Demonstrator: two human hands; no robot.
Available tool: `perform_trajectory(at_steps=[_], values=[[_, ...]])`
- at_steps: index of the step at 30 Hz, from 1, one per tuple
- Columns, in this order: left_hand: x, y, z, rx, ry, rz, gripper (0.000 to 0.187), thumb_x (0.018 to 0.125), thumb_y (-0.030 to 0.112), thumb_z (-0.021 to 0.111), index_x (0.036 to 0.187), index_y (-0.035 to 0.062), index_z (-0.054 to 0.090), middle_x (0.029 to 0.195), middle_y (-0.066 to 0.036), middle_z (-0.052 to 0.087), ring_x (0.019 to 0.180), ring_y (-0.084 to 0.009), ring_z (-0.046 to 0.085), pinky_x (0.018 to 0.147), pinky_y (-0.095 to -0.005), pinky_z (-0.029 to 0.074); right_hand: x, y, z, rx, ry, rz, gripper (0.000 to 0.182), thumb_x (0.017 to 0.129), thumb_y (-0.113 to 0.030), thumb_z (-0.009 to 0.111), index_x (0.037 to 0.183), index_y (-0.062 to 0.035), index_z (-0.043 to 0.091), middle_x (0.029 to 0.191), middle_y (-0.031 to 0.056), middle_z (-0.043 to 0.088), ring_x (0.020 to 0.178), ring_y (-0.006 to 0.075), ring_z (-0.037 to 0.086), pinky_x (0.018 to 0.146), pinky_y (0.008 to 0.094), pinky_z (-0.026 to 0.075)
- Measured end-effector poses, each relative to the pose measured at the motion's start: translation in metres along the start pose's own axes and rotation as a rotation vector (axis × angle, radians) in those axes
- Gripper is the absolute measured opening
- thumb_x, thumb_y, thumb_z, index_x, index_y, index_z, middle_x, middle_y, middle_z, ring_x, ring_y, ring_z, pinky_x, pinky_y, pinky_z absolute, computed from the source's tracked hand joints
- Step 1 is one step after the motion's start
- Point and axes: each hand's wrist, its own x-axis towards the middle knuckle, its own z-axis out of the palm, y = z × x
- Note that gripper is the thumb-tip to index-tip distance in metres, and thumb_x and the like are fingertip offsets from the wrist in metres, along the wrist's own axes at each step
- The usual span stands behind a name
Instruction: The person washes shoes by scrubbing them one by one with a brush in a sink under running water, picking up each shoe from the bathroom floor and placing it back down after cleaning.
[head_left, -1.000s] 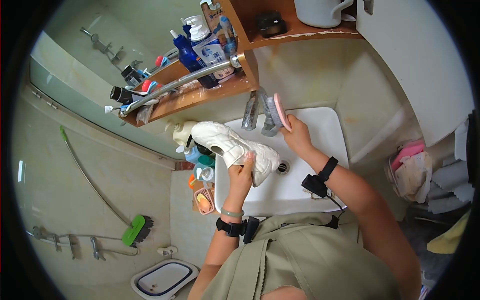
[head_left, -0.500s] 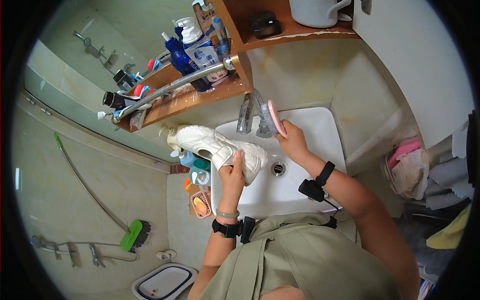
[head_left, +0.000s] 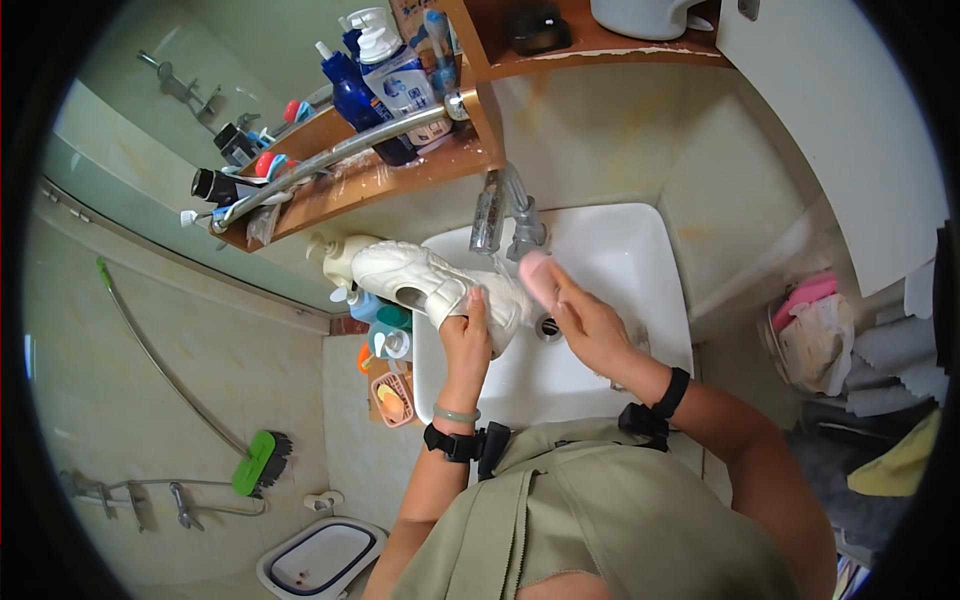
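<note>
A white shoe (head_left: pixel 402 270) is held over the left part of the white sink (head_left: pixel 640 245), its toe and heel running left to right. My left hand (head_left: pixel 464 350) grips it from below, thumb lying on the upper. In my right hand (head_left: pixel 597 328) is a pink-backed scrub brush (head_left: pixel 539 278), fingers closed round it. The brush is right at the shoe's right end, its bristles turned away from view. Just above hangs the metal faucet (head_left: pixel 487 220), and the drain (head_left: pixel 547 327) lies below between the hands.
A wooden shelf (head_left: pixel 390 180) with pump bottles (head_left: pixel 395 80) and a metal rail juts out above the sink. More bottles (head_left: pixel 392 318) and a pink soap basket (head_left: pixel 391 397) stand at its left. A cabinet door (head_left: pixel 840 130) hangs at the upper right.
My right hand has brought the brush down and left from beside the faucet to the shoe's right end, turning its pink back toward me. The left hand keeps hold of the shoe.
</note>
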Motion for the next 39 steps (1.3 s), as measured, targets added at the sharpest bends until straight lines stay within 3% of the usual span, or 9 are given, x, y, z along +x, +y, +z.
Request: perform_trajectory(at_steps=[2, 8, 12, 15, 21, 27, 30, 34, 39], values=[[-0.001, -0.005, 0.002, 0.068, -0.027, 0.025, 0.035, 0.097, 0.028, 0.052, 0.086, -0.0048, 0.059, 0.073, -0.006, 0.057, 0.067, -0.0126, 0.049, 0.06, -0.0299, 0.043, -0.007, 0.006, 0.0, -0.176, -0.239, 0.047, 0.056, 0.094, -0.025, 0.048, 0.146, -0.0207, 0.03, 0.089, 0.0221, 0.061, 0.077, 0.0374, 0.06, 0.069, 0.0454, 0.048], [-0.001, -0.019, 0.016, -0.01, 0.021, 0.208, 0.031, 0.098, 0.024, 0.051, 0.104, -0.0054, 0.058, 0.095, -0.006, 0.059, 0.085, -0.0104, 0.05, 0.074, -0.0255, 0.043, 0.015, -0.02, 0.016, -0.203, -0.251, 0.016, 0.053, 0.095, -0.018, 0.046, 0.146, -0.017, 0.03, 0.084, 0.0217, 0.061, 0.075, 0.0368, 0.058, 0.069, 0.0426, 0.046], [0.011, -0.018, 0.006, 0.01, 0.103, 0.275, 0.029, 0.098, 0.026, 0.051, 0.096, -0.0026, 0.059, 0.083, -0.003, 0.057, 0.073, -0.0086, 0.049, 0.063, -0.0247, 0.042, -0.004, 0.005, 0.006, -0.201, -0.339, 0.009, 0.054, 0.095, -0.018, 0.046, 0.146, -0.0128, 0.029, 0.08, 0.0221, 0.06, 0.071, 0.0375, 0.058, 0.067, 0.0432, 0.046], [0.005, -0.018, 0.001, -0.04, -0.023, 0.009, 0.036, 0.099, 0.027, 0.048, 0.103, -0.0071, 0.059, 0.091, -0.012, 0.062, 0.085, -0.0183, 0.054, 0.079, -0.0334, 0.045, -0.005, 0.01, 0.013, -0.12, -0.316, -0.016, 0.059, 0.094, -0.02, 0.049, 0.147, -0.0134, 0.023, 0.079, 0.0259, 0.059, 0.072, 0.0427, 0.058, 0.064, 0.0477, 0.045], [0.011, -0.018, 0.004, 0.03, 0.052, 0.042, 0.038, 0.1, 0.029, 0.047, 0.08, -0.0019, 0.058, 0.066, -0.002, 0.051, 0.06, -0.0102, 0.044, 0.053, -0.0288, 0.037, 0.008, 0.007, 0.026, -0.176, -0.262, -0.074, 0.062, 0.093, -0.014, 0.05, 0.147, -0.0096, 0.02, 0.077, 0.0275, 0.059, 0.067, 0.0439, 0.057, 0.061, 0.0491, 0.045], [0.002, -0.006, 0.009, -0.042, 0.006, -0.073, 0.048, 0.1, 0.033, 0.044, 0.072, -0.0024, 0.057, 0.058, -0.002, 0.05, 0.055, -0.0109, 0.043, 0.05, -0.0304, 0.035, 0.016, -0.006, 0.027, -0.168, -0.34, -0.034, 0.062, 0.093, -0.012, 0.05, 0.148, -0.0076, 0.021, 0.087, 0.0268, 0.061, 0.076, 0.0417, 0.06, 0.068, 0.0456, 0.048], [0.006, -0.008, 0.013, -0.012, 0.037, -0.005, 0.049, 0.1, 0.034, 0.044, 0.07, -0.0022, 0.056, 0.057, -0.002, 0.049, 0.053, -0.0112, 0.042, 0.049, -0.0307, 0.035, 0.022, -0.003, 0.036, -0.088, -0.207, -0.166, 0.069, 0.092, -0.014, 0.051, 0.149, -0.013, 0.014, 0.076, 0.0297, 0.059, 0.069, 0.046, 0.058, 0.065, 0.0502, 0.047], [0.013, -0.01, 0.008, -0.052, 0.056, -0.014, 0.049, 0.101, 0.034, 0.043, 0.068, -0.0015, 0.055, 0.057, -0.002, 0.049, 0.053, -0.0119, 0.042, 0.049, -0.0304, 0.035, -0.013, -0.004, 0.026, -0.147, -0.389, -0.084, 0.066, 0.09, -0.007, 0.05, 0.148, -0.0069, 0.018, 0.088, 0.0245, 0.062, 0.079, 0.0409, 0.06, 0.073, 0.0461, 0.048], [0.016, -0.019, 0.012, -0.064, 0.078, 0.015, 0.046, 0.1, 0.035, 0.045, 0.07, 0.0016, 0.054, 0.058, 0.001, 0.046, 0.052, -0.0093, 0.041, 0.047, -0.0275, 0.033, 0.017, 0.006, 0.031, -0.111, -0.261, -0.082, 0.064, 0.09, -0.012, 0.052, 0.147, -0.0088, 0.022, 0.083, 0.0272, 0.06, 0.074, 0.0425, 0.059, 0.068, 0.0464, 0.047]])
